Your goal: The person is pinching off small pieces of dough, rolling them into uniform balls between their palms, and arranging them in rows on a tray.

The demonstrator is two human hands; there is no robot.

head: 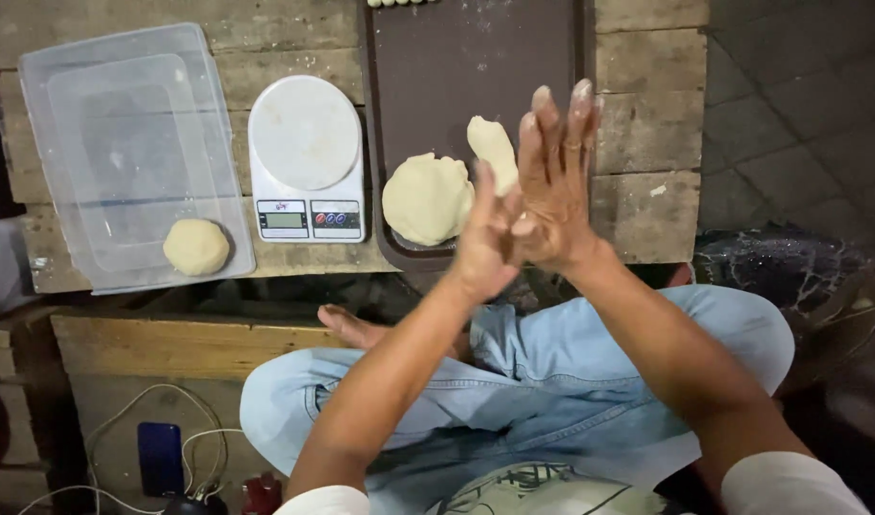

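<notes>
My left hand (483, 246) and my right hand (555, 181) are pressed palm to palm above the near edge of a dark brown tray (476, 57). A small elongated piece of pale dough (492, 148) sticks out from between the palms, against the fingers of my right hand. Just left of my hands, a larger round lump of dough (426, 198) rests on the tray's near left corner. My right hand's fingers point straight up and look floury.
A white kitchen scale (306, 157) stands left of the tray on the plank table (647, 191). Further left, a clear plastic lid (132, 153) carries a round dough ball (196, 246). My crossed legs in light jeans (514, 381) are below. A blue phone (160, 458) with cables lies on the floor.
</notes>
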